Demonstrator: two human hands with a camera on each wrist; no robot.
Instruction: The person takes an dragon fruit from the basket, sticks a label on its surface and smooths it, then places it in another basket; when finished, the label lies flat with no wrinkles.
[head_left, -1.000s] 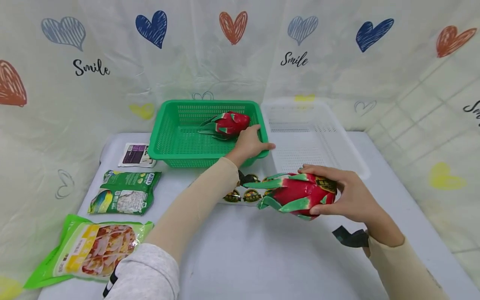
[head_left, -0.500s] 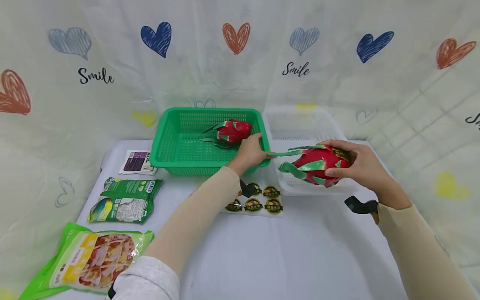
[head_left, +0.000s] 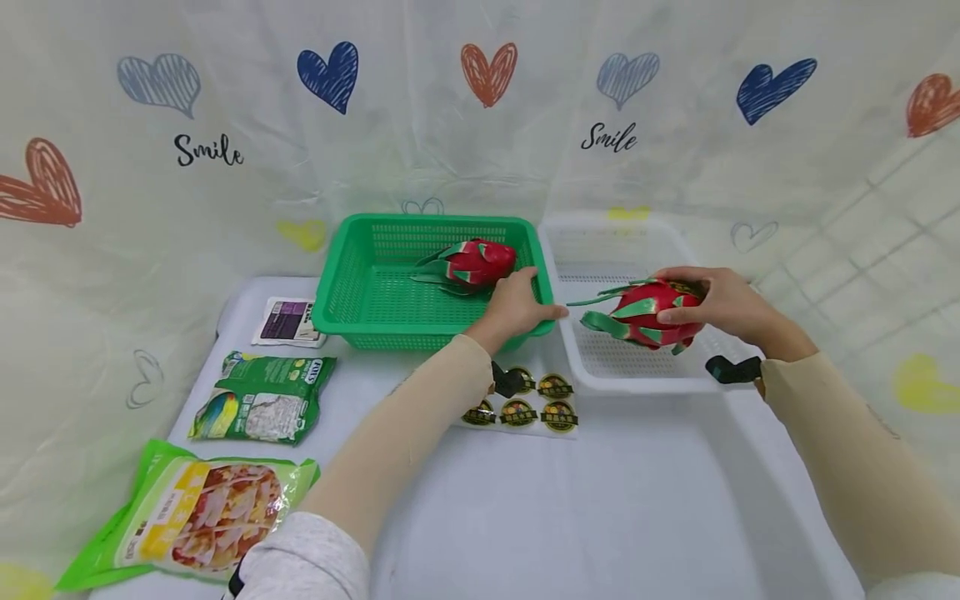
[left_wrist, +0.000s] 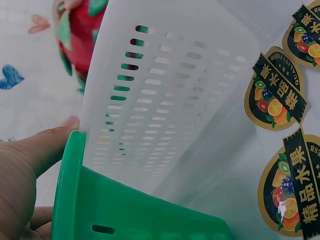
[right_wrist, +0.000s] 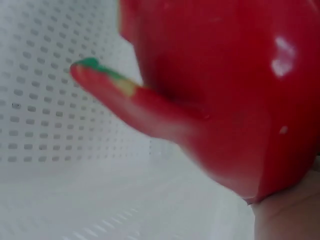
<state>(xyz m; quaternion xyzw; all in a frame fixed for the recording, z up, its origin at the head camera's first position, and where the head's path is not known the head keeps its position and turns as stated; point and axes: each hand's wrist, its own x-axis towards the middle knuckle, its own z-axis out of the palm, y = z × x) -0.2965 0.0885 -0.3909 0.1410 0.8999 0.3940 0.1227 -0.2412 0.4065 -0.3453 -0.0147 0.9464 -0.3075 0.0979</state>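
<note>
My right hand (head_left: 731,307) grips a red dragon fruit (head_left: 651,313) with green scales, over the white perforated basket (head_left: 609,385). A dark sticker shows on the fruit near my fingers. In the right wrist view, the fruit (right_wrist: 225,90) fills much of the frame, with the basket's wall (right_wrist: 45,100) behind it. At its front right corner, the green basket (head_left: 423,323) has its rim held by my left hand (head_left: 517,308), the thumb reaching over the edge. Another dragon fruit (head_left: 482,262) lies in that basket, close to my left fingers.
A sheet of round black-and-gold fruit stickers (head_left: 519,413) lies before the baskets. Along the left stand a purple-and-white packet (head_left: 288,322), a green bag (head_left: 264,397) and a larger green food bag (head_left: 206,512). A curtain with printed hearts (head_left: 420,125) hangs behind.
My right hand has carried the dragon fruit away from me and to the right, from above the table to over the white basket. My left hand keeps its place at the green basket's corner.
</note>
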